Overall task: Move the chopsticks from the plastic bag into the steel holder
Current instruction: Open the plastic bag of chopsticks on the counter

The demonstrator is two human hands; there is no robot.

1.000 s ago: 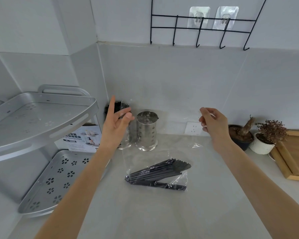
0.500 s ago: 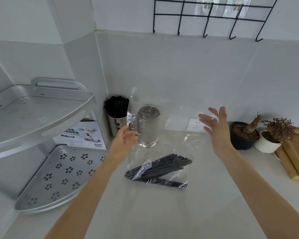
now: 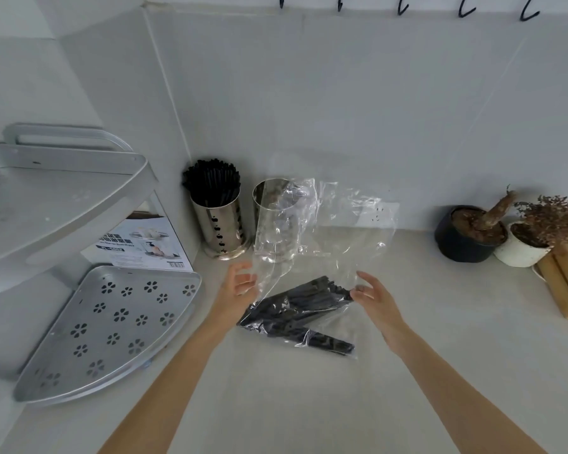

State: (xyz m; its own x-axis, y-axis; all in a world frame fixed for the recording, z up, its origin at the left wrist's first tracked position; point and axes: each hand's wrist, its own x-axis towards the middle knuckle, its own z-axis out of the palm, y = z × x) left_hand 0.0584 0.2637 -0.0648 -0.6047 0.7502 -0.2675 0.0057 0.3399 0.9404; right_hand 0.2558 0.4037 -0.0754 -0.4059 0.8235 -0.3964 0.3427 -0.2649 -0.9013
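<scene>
Head view shows a clear plastic bag [image 3: 312,244] billowing at the frame's centre, its lower part lying on the pale table [image 3: 276,404] with a bundle of black chopsticks [image 3: 295,306] inside. The left hand [image 3: 235,288] sits at the bag's left edge with fingers spread; whether it pinches the film is blurred, so I cannot tell its grip. The right hand [image 3: 376,298] hovers just right of the bundle's upper end, fingers parted and holding nothing. Behind the bag, partly veiled by it, stands an empty steel holder [image 3: 269,221]; left of it a second holder [image 3: 217,221] is already packed with black chopsticks.

The film looks thin, slack and slippery, so it will likely crumple rather than resist. The chopsticks look stiff, light and smooth, and loose sticks may fan out or slide. The sound place to take them is probably around the bundle's middle, through the bag's open end, closing all fingers around the bundle while the other hand pins the film.
</scene>
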